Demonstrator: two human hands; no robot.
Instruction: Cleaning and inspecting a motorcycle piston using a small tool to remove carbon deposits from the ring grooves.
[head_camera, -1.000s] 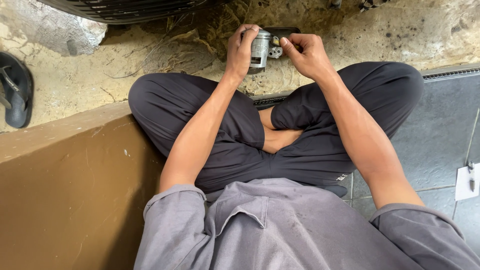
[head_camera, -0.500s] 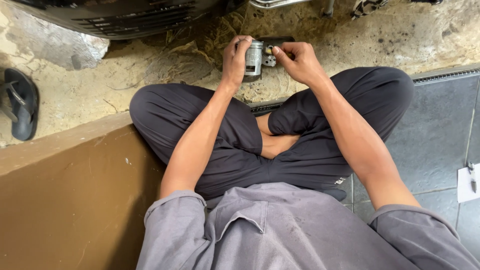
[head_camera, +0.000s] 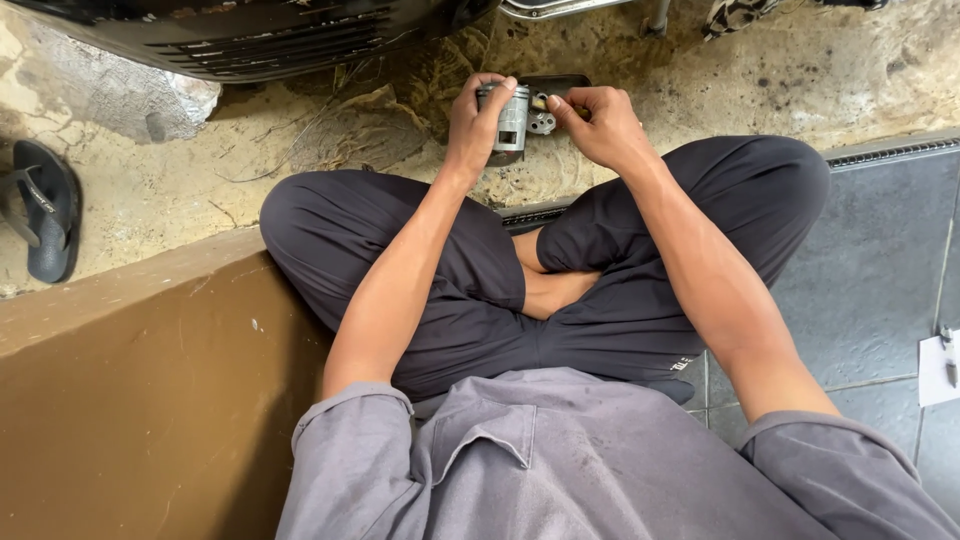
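Head view: at twelve o'clock your left hand (head_camera: 475, 125) wraps its fingers (head_camera: 497, 92) around the grey cylindrical metal piston (head_camera: 510, 118); your right hand (head_camera: 600, 125), at its three o'clock, pinches a small silvery metal fitting (head_camera: 541, 122) touching its side.

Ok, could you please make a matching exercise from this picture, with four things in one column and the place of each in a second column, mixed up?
Things:
1. metal cylinder part
2. black sandal
3. left hand
4. white paper

Places:
A. on the dark tiles at the right edge
B. wrapped around the metal cylinder part
C. on the sandy ground at the far left
D. held up between both hands, above the crossed legs

Right pairs: 1-D, 2-C, 3-B, 4-A
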